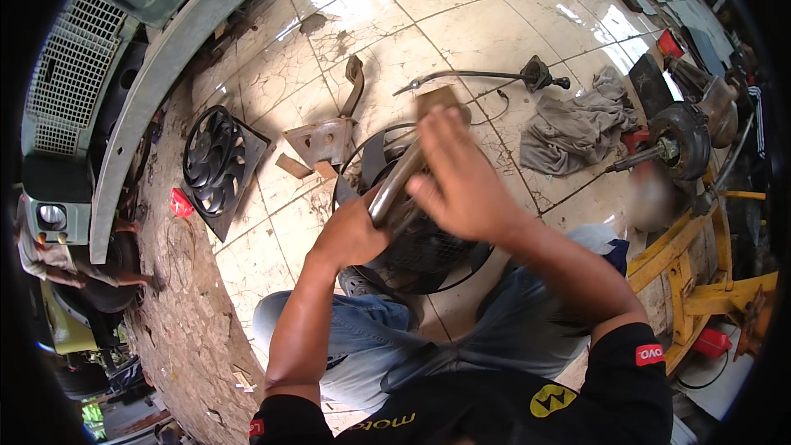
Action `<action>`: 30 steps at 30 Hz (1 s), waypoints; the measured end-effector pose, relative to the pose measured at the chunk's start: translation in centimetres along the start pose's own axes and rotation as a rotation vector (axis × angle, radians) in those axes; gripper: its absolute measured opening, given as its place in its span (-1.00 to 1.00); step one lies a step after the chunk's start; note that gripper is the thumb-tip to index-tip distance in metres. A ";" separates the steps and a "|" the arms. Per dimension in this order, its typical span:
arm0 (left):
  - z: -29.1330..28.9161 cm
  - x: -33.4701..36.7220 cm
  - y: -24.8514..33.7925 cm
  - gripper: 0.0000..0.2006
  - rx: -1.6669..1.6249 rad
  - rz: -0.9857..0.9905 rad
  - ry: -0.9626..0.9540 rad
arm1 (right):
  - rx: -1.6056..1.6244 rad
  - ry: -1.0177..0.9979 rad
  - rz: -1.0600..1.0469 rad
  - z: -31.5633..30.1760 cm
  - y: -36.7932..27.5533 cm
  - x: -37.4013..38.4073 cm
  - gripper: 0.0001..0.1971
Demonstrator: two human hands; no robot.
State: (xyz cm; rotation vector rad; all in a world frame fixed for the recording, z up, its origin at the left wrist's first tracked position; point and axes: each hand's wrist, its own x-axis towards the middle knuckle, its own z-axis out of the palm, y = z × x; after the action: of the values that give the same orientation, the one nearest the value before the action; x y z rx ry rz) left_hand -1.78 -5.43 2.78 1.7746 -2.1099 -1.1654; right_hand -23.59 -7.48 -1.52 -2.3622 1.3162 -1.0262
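Observation:
A metal lever [400,185] with a flat brown piece [437,99] at its far end slants up in front of me. My left hand [350,231] is closed around the near end of its shaft. My right hand [451,169] is blurred by motion and lies against the far part of the shaft, fingers stretched and thumb apart. Whether the brown piece belongs to the lever cannot be made out. Between my bent legs, below both hands, sits a round black fan with a wire guard [420,255], partly covered by my hands and the lever.
Left of the fan lie a black fan in a square shroud [218,156] and a rusty pedal bracket [320,142]. A lever with a boot [537,76] and a grey rag [568,128] lie to the right. Beyond are a yellow frame [680,264] and a vehicle's bumper [156,74].

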 end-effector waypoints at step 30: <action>-0.2 -0.5 -0.6 -0.52 -0.034 -0.006 0.024 | 0.016 0.115 0.003 1.6 0.9 1.0 -0.44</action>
State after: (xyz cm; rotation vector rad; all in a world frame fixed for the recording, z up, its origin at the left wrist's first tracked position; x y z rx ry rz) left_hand -1.04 -5.09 2.66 1.7727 -2.0603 -1.1689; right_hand -22.73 -9.04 -2.71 -2.3193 1.3449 -1.1833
